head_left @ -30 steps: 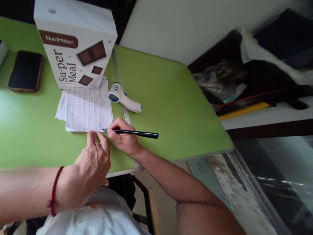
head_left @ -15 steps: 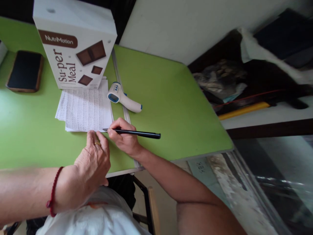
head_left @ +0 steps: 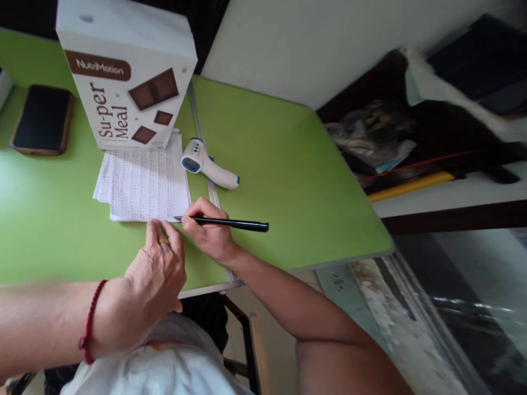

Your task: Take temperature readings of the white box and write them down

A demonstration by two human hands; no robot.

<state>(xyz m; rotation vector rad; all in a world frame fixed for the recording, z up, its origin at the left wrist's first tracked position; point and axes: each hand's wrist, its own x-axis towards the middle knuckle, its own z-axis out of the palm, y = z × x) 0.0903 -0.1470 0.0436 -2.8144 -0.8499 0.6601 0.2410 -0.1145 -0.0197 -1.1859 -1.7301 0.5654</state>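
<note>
Between the thumb and fingers of my right hand point(head_left: 211, 230) is a black pen point(head_left: 236, 223), its tip at the lower right edge of the top sheet. Handwritten rows cover that sheet, the uppermost of a stack of papers point(head_left: 144, 186). My left hand point(head_left: 160, 269) lies with its fingers stretched out, fingertips touching the near edge of the stack. A ring sits on one of its fingers and a red cord bracelet point(head_left: 91, 323) circles the wrist. The far end of the papers is hidden by a white NutriMotion box point(head_left: 111, 104) standing upright.
A white and blue infrared thermometer point(head_left: 209, 165) lies right of the papers. A dark phone-like object point(head_left: 41, 119) rests at the left of the green table point(head_left: 280, 164). Cluttered dark shelving point(head_left: 382, 131) stands beyond the table's right side.
The back end of the pen has shifted very slightly left and up. My left hand, the papers and the box look unmoved.
</note>
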